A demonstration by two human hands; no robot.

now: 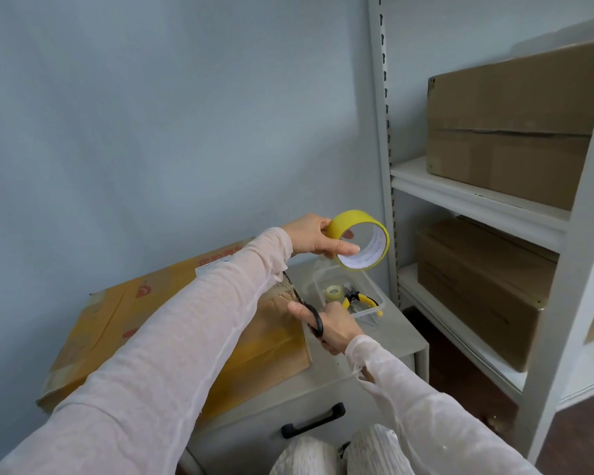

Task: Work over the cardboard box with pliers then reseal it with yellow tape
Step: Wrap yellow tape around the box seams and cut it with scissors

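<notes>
Yellow tape roll [353,218] is pinched at its near rim by the left hand [318,236], thumb along the lower edge and fingers curled over the top, with the open core facing the camera. Judged from its form, the roll is light and holds its ring shape on a stiff white core. The outer face looks smooth and may slip, so the rim or the inside of the core offers the surest hold. Any free end will cling to skin and to itself. Whether a strip already trails from the roll cannot be told. The roll hangs raised, above and beyond the right hand [336,329], well clear of every surface. The right hand is curled round the black handles of the scissors [319,325], the blade pointing away toward the scuffed right edge of the cardboard box [117,317]. The box lies flat on the grey cabinet [384,337], below the left forearm and touching or just beside the right hand. It appears broad, stiff across its face and prone to tearing at the worn edge. Just beyond the right hand stands a clear container [371,311] holding the pliers [355,299] and a small tape roll [334,292].
</notes>
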